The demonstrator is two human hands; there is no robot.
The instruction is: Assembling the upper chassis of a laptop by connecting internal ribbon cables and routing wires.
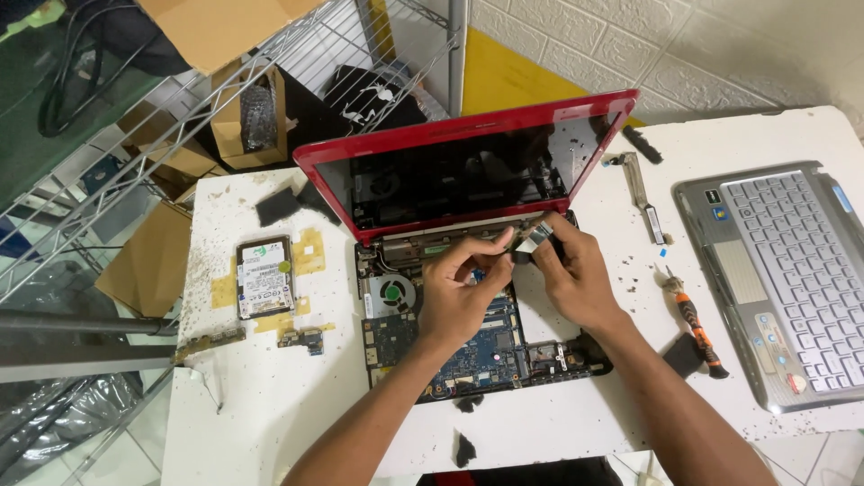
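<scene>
A red laptop (468, 148) with its dark screen raised sits in the middle of the white table (270, 396). Its base is stripped, showing the blue motherboard (477, 346) and a round fan (391, 292). My left hand (459, 288) and my right hand (571, 274) meet just below the hinge, over the back of the board. Between their fingertips they pinch a small flat metal part with a ribbon (531, 236). What lies under the palms is hidden.
A hard drive (265, 275) lies at the left, with two small circuit boards (301, 338) below it. An orange-handled screwdriver (697, 328) and a removed silver keyboard panel (783, 270) are at the right. A hinge bracket (641, 193) lies behind. A wire shelf (180, 135) stands at the left.
</scene>
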